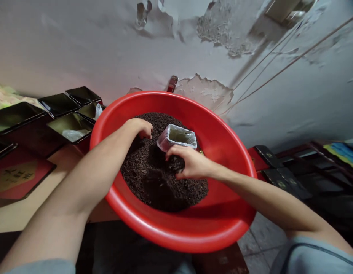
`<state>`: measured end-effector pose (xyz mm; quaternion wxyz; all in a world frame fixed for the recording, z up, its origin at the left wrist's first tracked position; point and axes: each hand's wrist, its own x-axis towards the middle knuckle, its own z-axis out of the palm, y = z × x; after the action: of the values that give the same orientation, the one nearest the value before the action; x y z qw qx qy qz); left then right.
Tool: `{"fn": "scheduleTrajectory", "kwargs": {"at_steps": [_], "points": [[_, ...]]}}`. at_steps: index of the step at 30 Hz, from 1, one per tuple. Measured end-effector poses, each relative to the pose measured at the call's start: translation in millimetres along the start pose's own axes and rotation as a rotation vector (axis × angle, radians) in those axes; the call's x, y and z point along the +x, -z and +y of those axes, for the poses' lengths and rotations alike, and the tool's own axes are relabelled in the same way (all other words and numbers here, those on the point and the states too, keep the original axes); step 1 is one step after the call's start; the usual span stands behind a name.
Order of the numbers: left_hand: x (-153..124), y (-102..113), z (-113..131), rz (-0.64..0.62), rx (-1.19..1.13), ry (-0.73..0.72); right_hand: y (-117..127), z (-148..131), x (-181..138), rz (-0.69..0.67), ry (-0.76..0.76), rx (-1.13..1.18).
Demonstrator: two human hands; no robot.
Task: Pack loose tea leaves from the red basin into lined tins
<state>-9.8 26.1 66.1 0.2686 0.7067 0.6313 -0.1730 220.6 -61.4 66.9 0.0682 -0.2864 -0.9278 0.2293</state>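
A wide red plastic basin [224,190] holds a heap of dark loose tea leaves [165,190]. In the tea stands an open rectangular tin [179,134], lined with a clear plastic bag folded over its rim. My right hand [190,160] is cupped around a clump of tea leaves just in front of the tin. To the tin's left, my left hand [144,128] hangs over the heap with its fingers curled in. What lies inside those fingers is hidden.
Several open dark tins [70,125] stand on the left, some with plastic bags in them. A red panel with gold and black lettering [19,175] is near them. Black cases [279,175] lie at the right. Behind the basin rises a peeling wall [93,49] with cords across it.
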Motion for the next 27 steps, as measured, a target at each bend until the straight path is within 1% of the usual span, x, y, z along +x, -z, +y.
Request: {"fn": "scheduleTrajectory", "kwargs": {"at_steps": [2, 3, 6, 8, 10, 12, 14, 18, 20, 21, 23, 25, 27], "points": [[0.3, 0.3, 3.2, 0.071, 0.051, -0.054, 23.8, -0.6, 3.1, 0.073, 0.007, 0.042], [0.7, 0.6, 5.4, 0.129, 0.081, -0.107, 35.4, 0.9, 5.2, 0.096, 0.006, 0.054], [0.9, 2.8, 14.0, 0.354, 0.128, -0.277, 65.0, 12.8, 14.6, 0.126, -0.004, 0.041], [-0.4, 5.3, 19.2, 0.481, 0.088, -0.329, 78.2, 25.1, 22.9, 0.119, -0.018, 0.008], [-2.1, 7.6, 21.7, 0.547, 0.036, -0.345, 85.4, 38.1, 31.7, 0.109, -0.035, -0.027], [-2.9, 7.8, 20.4, 0.535, 0.027, -0.335, 87.9, 49.7, 39.8, 0.109, -0.049, -0.076], [-1.1, 4.3, 15.8, 0.47, 0.043, -0.245, 87.7, 58.8, 46.4, 0.118, -0.047, -0.138], [14.2, -13.8, 0.6, 0.262, 0.037, 0.122, 86.1, 70.6, 51.2, 0.096, 0.006, -0.186], [26.5, -24.5, -6.7, 0.194, 0.041, 0.259, 84.5, 73.2, 48.2, 0.109, 0.031, -0.17], [32.5, -29.3, -9.4, 0.183, 0.049, 0.295, 82.6, 73.0, 45.2, 0.129, 0.041, -0.162], [41.9, -37.1, -11.8, 0.19, 0.067, 0.321, 75.2, 68.4, 36.6, 0.202, 0.065, -0.159], [45.8, -42.8, -9.3, 0.211, 0.078, 0.314, 61.9, 57.2, 25.6, 0.315, 0.102, -0.167], [44.5, -46.9, -2.5, 0.242, 0.077, 0.314, 43.3, 41.0, 14.2, 0.427, 0.165, -0.175]]}}
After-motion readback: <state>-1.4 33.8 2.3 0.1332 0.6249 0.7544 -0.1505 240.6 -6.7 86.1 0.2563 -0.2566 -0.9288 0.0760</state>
